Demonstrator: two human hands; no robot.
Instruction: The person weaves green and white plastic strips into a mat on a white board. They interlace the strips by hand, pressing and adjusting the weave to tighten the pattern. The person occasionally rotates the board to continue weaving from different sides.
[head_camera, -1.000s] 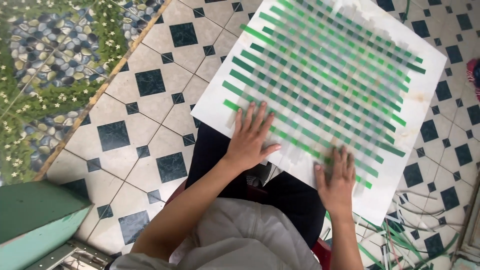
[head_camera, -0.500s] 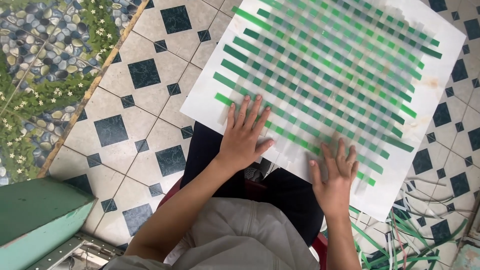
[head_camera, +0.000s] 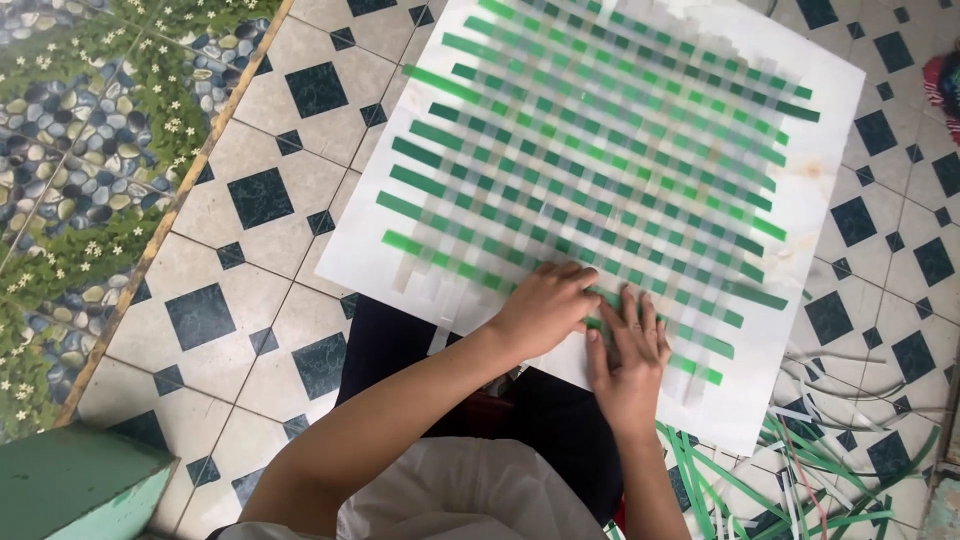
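Observation:
A large white sheet (head_camera: 820, 130) lies on the tiled floor, woven across with green and white paper strips (head_camera: 600, 170). My left hand (head_camera: 545, 308) rests on the near edge of the weave with its fingers curled, pinching at a strip end; whether it grips one is unclear. My right hand (head_camera: 628, 358) lies flat beside it, fingers spread, pressing the strips down. The two hands touch each other at the sheet's front edge, above my dark-clothed lap.
Loose green and white strips (head_camera: 800, 470) are scattered on the floor at the lower right. White floor tiles with dark diamonds (head_camera: 260, 200) surround the sheet. A pebble-and-leaf patterned surface (head_camera: 80, 150) runs along the left. A green box corner (head_camera: 70, 495) sits at the bottom left.
My left hand has slid right along the sheet's near edge and curled its fingers. It now meets the right hand, which stays flat. The view has shifted slightly.

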